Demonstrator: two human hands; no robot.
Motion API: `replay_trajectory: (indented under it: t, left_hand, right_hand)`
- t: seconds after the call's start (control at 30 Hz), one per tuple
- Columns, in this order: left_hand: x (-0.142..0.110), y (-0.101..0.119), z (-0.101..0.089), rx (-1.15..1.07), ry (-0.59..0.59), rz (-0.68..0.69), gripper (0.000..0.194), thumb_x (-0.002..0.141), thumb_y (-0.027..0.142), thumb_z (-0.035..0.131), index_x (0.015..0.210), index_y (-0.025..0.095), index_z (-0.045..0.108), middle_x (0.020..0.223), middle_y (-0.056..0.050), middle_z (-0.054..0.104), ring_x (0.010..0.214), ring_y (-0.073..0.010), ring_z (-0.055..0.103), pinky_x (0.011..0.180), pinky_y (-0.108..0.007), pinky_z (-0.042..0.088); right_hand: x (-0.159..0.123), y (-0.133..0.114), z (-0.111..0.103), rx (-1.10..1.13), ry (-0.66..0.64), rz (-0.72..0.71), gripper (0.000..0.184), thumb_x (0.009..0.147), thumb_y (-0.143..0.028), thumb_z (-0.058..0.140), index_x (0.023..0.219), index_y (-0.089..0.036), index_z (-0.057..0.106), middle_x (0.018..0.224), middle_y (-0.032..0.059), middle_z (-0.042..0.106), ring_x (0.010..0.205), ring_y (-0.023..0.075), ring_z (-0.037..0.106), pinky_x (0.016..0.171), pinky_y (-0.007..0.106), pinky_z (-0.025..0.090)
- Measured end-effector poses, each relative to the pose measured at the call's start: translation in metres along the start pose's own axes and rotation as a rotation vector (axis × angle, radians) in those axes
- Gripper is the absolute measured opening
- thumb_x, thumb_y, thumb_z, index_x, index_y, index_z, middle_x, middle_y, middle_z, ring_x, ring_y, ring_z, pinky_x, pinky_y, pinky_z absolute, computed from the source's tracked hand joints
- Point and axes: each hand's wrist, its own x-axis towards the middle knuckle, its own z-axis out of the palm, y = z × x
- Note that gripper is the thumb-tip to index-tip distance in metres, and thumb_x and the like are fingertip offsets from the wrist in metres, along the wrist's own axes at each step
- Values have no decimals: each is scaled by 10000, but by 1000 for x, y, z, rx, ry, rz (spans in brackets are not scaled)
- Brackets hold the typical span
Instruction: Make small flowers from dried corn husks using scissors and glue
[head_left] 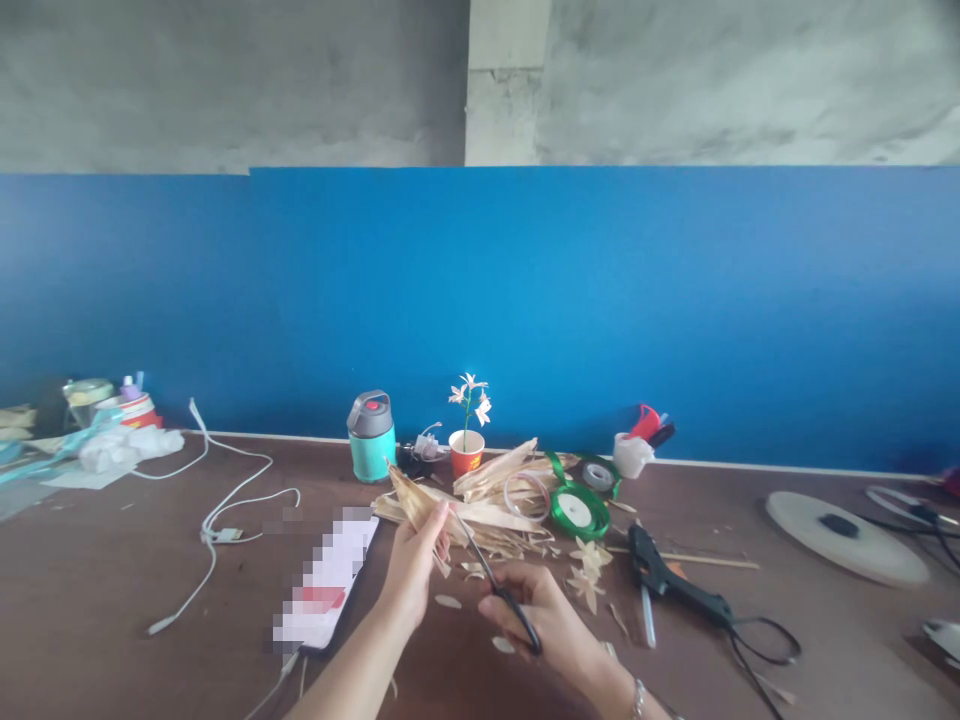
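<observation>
Pinched in my left hand [411, 570] is a dry tan corn husk [407, 492], its pointed end sticking up and away. My right hand [544, 615] grips black-handled scissors [495, 575], whose blades reach toward the husk by my left fingers. Whether the blades touch the husk I cannot tell. Behind both hands lies a pile of dry husks [487, 520]. Small cut petals [448, 602] are scattered below, and pale husk flowers [589, 572] rest to the right of the scissors.
A phone [330, 590] lies left, near white cables [217, 520]. At the back stand a turquoise flask [373, 450] and a paper cup [466, 458] with a flower stem. Green ribbon [580, 510] and a black glue gun [675, 590] sit right; a round disc [847, 540] is farther right.
</observation>
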Motion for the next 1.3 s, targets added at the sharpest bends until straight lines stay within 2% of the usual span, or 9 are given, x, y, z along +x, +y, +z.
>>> replay_trajectory:
  t: [0.37, 0.57, 0.87, 1.0, 1.13, 1.2, 1.3]
  left_hand:
    - [3, -3, -3, -61, -14, -24, 367, 590, 429, 794, 753, 107, 725, 457, 54, 485, 411, -36, 410, 413, -153, 317]
    - [1, 2, -1, -81, -15, -58, 381, 556, 420, 816, 744, 102, 721, 477, 55, 486, 419, -30, 400, 407, -145, 302]
    - [6, 3, -8, -7, -89, -65, 377, 607, 426, 789, 788, 98, 750, 490, 58, 427, 439, -29, 367, 425, -148, 290]
    - [7, 5, -10, 32, -98, -83, 376, 612, 431, 783, 788, 100, 751, 485, 60, 411, 447, -42, 365, 428, -160, 288]
    - [7, 9, -11, 69, -114, -111, 362, 599, 420, 789, 766, 101, 752, 499, 45, 456, 456, -42, 375, 435, -161, 291]
    - [7, 11, -12, 86, -125, -128, 352, 587, 404, 797, 757, 99, 750, 531, 20, 529, 455, -36, 379, 437, -160, 293]
    - [8, 13, -13, 90, -140, -144, 313, 570, 370, 807, 730, 111, 737, 701, -49, 674, 448, -23, 386, 437, -163, 296]
  right_hand:
    - [0, -3, 0, -24, -6, -25, 477, 563, -565, 755, 705, -141, 588, 460, -86, 427, 361, 22, 312, 353, 177, 225]
    - [1, -4, -1, -45, -12, -13, 403, 576, -492, 767, 679, -144, 593, 446, -88, 425, 372, 29, 313, 355, 170, 238]
    - [-2, -7, -5, -53, -64, 9, 319, 612, -425, 742, 656, -140, 605, 428, -78, 425, 367, 38, 300, 358, 179, 234]
    - [-2, -5, -7, -125, -73, -9, 296, 637, -404, 722, 664, -132, 610, 429, -66, 443, 373, 51, 345, 364, 179, 237]
    - [-1, 0, -13, -220, -88, -26, 252, 675, -364, 704, 720, -125, 641, 480, -57, 477, 389, 46, 364, 366, 165, 246]
    - [0, 3, -16, -240, -107, -7, 248, 692, -363, 694, 747, -125, 648, 468, -62, 465, 381, 44, 357, 362, 161, 244]
    - [1, 5, -18, -254, -125, 11, 243, 698, -355, 695, 758, -125, 647, 440, -70, 444, 373, 43, 347, 362, 158, 236]
